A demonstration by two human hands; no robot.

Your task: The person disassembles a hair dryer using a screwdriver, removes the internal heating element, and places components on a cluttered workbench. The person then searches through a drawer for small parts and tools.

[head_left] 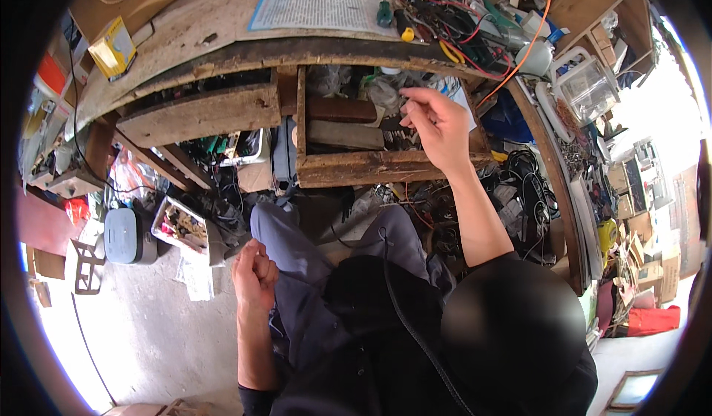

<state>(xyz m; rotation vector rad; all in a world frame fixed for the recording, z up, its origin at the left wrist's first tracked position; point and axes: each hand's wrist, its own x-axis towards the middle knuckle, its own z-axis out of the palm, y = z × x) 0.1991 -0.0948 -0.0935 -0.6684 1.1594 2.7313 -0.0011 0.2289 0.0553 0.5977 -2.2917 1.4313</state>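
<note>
My right hand hovers over a pulled-out wooden drawer. Its index finger and thumb are apart, the other fingers bend, and I see nothing held. Under it the drawer holds crumpled clear plastic bags, a dark brown wooden bar, a greyish board and small metal pieces. Beside my knee, away from the bench, my left hand is closed with curled fingers. Its palm is hidden, so whether anything is inside cannot be seen.
Above the drawer, the worn workbench bears a printed sheet, a green-handled screwdriver and tangled wires. A closed drawer is on the left. A box of odds and ends and a dark grey case stand on the floor.
</note>
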